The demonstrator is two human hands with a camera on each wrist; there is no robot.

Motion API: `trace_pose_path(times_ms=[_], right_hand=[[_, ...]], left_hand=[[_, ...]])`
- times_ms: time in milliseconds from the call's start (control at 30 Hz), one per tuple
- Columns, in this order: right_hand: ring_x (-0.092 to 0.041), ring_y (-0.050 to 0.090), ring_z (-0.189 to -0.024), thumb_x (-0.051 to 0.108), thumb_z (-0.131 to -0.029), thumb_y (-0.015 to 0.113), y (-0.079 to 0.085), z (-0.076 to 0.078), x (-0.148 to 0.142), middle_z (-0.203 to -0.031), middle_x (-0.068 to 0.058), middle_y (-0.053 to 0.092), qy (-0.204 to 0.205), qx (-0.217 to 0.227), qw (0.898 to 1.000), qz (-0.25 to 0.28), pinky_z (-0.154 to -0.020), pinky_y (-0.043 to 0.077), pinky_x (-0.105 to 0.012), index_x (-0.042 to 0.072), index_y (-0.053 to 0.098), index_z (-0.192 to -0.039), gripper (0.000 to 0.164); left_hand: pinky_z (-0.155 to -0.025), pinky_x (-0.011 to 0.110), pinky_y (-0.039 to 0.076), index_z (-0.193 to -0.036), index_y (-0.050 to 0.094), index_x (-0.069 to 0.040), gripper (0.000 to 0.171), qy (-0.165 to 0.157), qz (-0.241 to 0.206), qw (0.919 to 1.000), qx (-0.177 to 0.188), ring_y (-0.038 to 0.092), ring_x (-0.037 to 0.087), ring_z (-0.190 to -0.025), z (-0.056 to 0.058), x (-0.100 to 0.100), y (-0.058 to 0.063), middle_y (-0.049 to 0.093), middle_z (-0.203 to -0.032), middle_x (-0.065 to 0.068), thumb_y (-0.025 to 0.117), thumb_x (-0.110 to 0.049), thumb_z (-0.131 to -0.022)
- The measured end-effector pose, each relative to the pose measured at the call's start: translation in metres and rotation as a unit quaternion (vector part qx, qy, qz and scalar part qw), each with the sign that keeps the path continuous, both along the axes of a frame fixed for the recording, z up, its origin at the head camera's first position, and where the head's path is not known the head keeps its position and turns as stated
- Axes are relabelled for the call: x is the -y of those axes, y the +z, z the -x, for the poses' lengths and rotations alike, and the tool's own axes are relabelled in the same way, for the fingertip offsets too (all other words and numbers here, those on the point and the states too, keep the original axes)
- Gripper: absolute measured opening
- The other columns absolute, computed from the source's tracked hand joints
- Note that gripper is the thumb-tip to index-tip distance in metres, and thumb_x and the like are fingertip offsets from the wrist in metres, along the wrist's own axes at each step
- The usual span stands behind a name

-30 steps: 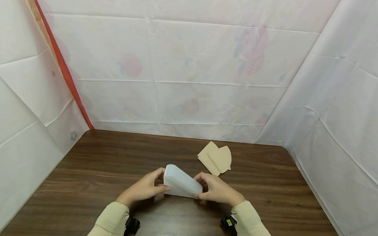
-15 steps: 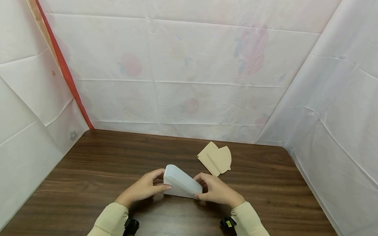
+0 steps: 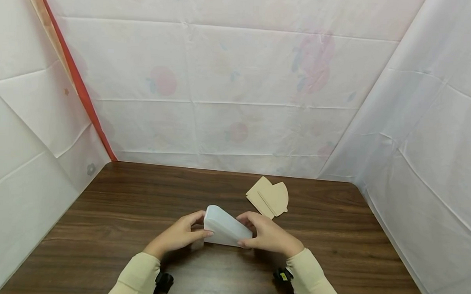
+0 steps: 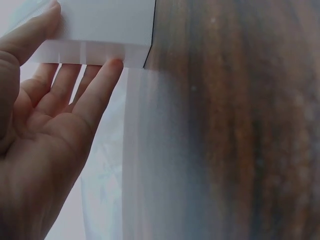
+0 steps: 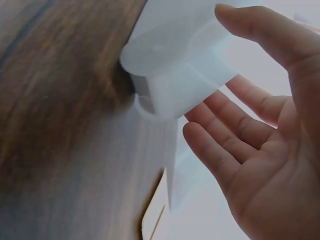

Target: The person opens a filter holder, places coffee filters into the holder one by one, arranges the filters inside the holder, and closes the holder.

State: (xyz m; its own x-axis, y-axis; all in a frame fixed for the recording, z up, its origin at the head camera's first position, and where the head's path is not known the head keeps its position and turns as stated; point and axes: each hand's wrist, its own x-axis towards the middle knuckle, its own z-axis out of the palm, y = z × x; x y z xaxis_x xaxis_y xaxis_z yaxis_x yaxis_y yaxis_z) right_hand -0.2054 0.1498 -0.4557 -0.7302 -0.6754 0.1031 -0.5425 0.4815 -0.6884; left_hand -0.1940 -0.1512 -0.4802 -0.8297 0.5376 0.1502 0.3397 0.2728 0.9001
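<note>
A white wedge-shaped box [image 3: 225, 229] stands on the wooden table between the two hands, taller at its left end and sloping down to the right. My left hand [image 3: 179, 234] pinches the tall end, thumb on the near face and fingers behind; in the left wrist view its fingertips [image 4: 116, 64] touch the box's side [image 4: 105, 50]. At the low end my right hand [image 3: 269, 235] holds the box with the thumb in front and fingers at the back. The right wrist view shows a rounded, lipped end [image 5: 150, 60] on the box. Its far side is hidden in the head view.
Behind the right hand, a flat beige card piece [image 3: 270, 198] with a slot and a rounded edge lies on the brown table [image 3: 160, 187]. White patterned sheets [image 3: 238, 78] hang at the back and both sides.
My right hand has shifted slightly left along the box, its thumb and forefinger now farther in. The left hand and the box stay almost where they were.
</note>
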Motion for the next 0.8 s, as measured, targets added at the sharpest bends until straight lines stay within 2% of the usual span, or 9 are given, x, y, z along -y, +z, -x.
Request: trace_pose_path(times_ms=[167, 300, 533, 800], right_hand=[[-0.006, 0.062, -0.103, 0.026, -0.084, 0.084, 0.008, 0.000, 0.004, -0.120, 0.009, 0.061, -0.002, -0.008, 1.000, 0.007, -0.089, 0.052, -0.031, 0.012, 0.056, -0.132, 0.057], [-0.009, 0.062, -0.107, 0.030, -0.085, 0.083, 0.015, -0.001, 0.009, -0.119, 0.007, 0.062, -0.004, -0.035, 0.999, 0.011, -0.092, 0.051, -0.031, 0.008, 0.056, -0.133, 0.059], [-0.014, 0.061, -0.114, 0.034, -0.087, 0.081, 0.024, -0.002, 0.017, -0.124, -0.005, 0.063, -0.002, -0.068, 0.997, 0.026, -0.097, 0.049, -0.033, 0.005, 0.057, -0.132, 0.060], [-0.012, 0.060, -0.116, 0.037, -0.088, 0.080, 0.033, -0.001, 0.029, -0.125, 0.000, 0.062, 0.005, -0.083, 0.996, 0.030, -0.097, 0.049, -0.030, 0.005, 0.057, -0.132, 0.059]], left_hand=[[-0.089, 0.037, 0.052, -0.126, 0.060, -0.017, 0.032, -0.003, 0.003, 1.0000, 0.001, 0.059, 0.025, -0.117, 0.001, 0.000, 0.000, 0.065, -0.119, -0.002, 0.071, -0.026, -0.096], [-0.089, 0.039, 0.052, -0.127, 0.060, -0.016, 0.033, -0.004, 0.004, 1.0000, 0.003, 0.059, 0.027, -0.117, 0.001, 0.000, -0.001, 0.065, -0.120, -0.001, 0.070, -0.025, -0.097], [-0.087, 0.036, 0.053, -0.128, 0.059, -0.014, 0.033, -0.008, -0.002, 0.9999, 0.008, 0.059, 0.029, -0.117, 0.001, 0.000, -0.002, 0.065, -0.121, 0.001, 0.069, -0.023, -0.097], [-0.088, 0.037, 0.053, -0.127, 0.059, -0.013, 0.033, -0.011, -0.002, 0.9999, 0.005, 0.059, 0.029, -0.117, 0.001, 0.000, -0.002, 0.066, -0.120, 0.001, 0.069, -0.023, -0.098]])
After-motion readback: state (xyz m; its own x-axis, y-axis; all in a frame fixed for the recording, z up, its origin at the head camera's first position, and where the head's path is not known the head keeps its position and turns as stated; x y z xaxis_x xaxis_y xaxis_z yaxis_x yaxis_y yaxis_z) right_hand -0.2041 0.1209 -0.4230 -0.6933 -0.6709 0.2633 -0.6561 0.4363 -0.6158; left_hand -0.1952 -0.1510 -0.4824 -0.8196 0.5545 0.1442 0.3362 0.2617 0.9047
